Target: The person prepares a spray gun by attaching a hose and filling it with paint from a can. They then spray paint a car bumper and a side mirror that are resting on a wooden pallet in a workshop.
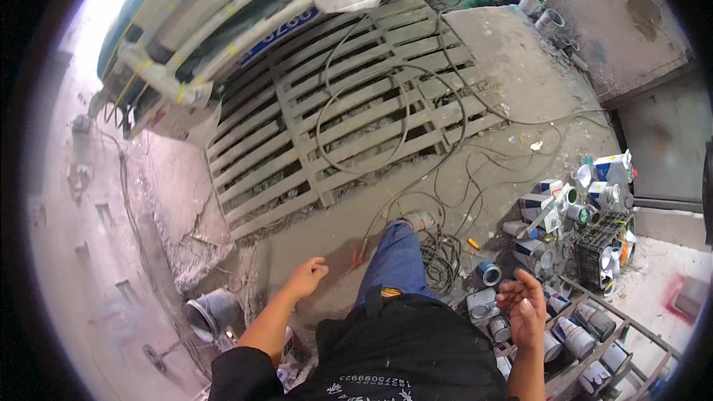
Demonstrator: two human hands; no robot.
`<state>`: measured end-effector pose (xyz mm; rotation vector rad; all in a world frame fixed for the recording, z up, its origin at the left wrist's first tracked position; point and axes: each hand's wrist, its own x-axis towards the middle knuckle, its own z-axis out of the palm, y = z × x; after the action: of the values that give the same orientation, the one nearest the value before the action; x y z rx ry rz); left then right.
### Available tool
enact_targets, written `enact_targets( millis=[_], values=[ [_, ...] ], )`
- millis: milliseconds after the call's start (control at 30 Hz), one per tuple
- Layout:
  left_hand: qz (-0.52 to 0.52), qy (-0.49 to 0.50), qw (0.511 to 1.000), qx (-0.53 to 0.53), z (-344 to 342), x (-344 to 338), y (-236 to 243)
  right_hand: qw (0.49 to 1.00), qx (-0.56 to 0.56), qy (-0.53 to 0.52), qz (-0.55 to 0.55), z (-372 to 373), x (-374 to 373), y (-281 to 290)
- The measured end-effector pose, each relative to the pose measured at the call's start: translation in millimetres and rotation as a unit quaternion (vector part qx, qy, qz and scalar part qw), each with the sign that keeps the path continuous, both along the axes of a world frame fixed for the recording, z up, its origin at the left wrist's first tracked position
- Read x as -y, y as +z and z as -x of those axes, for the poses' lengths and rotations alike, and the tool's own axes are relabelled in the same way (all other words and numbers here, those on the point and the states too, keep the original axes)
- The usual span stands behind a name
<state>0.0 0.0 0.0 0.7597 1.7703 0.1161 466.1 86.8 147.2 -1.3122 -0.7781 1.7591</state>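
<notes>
My left hand (pixel 306 278) hangs out over the dusty floor, its fingers curled in together, with nothing visible in them. On the other side, my right hand (pixel 522 304) is raised with the palm showing and the fingers loosely bent and apart; it holds nothing. In the picture it overlaps a crowd of paint cans, close to a blue-rimmed can (pixel 489 273) and a white can (pixel 481 303). Neither hand touches anything that I can see. A coiled black hose (pixel 441 263) lies beside my leg, between the two hands.
A slatted floor grating (pixel 319 191) spans the middle, with a loose hose (pixel 318 130) looped over it. A partly masked vehicle (pixel 223 37) stands at upper left. Right of me are a black crate (pixel 594 252) and a can rack (pixel 642 330); a bucket (pixel 215 312) is at left.
</notes>
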Motion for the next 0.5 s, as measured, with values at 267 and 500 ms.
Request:
enact_targets(
  millis=[267,500],
  values=[
    [0.018,0.015,0.999,-0.043,66,284,-51,0.998,0.004,0.065,0.002,61,139,-45],
    [-0.028,0.022,0.997,-0.070,104,346,-4,0.991,0.004,0.109,0.077,96,212,-80]
  ],
)
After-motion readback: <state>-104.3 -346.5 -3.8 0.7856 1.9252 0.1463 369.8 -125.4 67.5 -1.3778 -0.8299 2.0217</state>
